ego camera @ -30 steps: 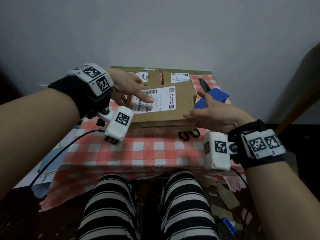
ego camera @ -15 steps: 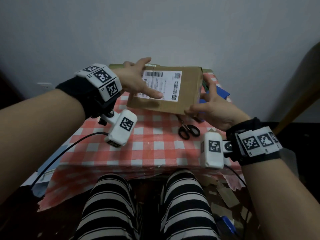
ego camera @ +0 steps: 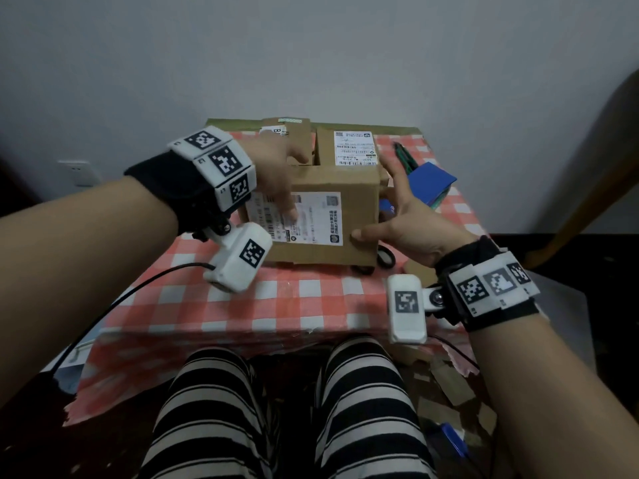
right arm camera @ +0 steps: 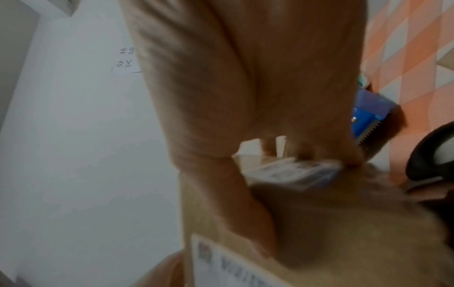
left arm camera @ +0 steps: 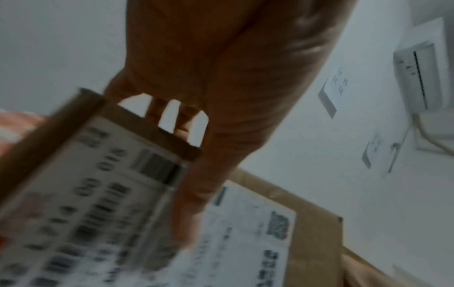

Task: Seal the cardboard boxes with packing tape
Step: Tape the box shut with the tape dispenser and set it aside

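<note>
The box [ego camera: 356,188] is brown with a white label [ego camera: 301,219] that has black marks. The cloth [ego camera: 276,299] has red and white squares. The trousers [ego camera: 366,409] have black and white stripes. The tape holder [right arm camera: 368,120] is blue. The scissors [ego camera: 385,257] have black handles. The wrist bands [ego camera: 491,288] are black with white blocks that have black square patterns. The wall [ego camera: 311,57] is pale grey.

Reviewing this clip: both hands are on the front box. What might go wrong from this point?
1. The front box sits over the scissors, whose handles poke out at its right base; it may rock while being taped.
2. The left hand and right hand both grip the box, and the blue tape dispenser lies behind the right hand, so one hand must let go.
</note>
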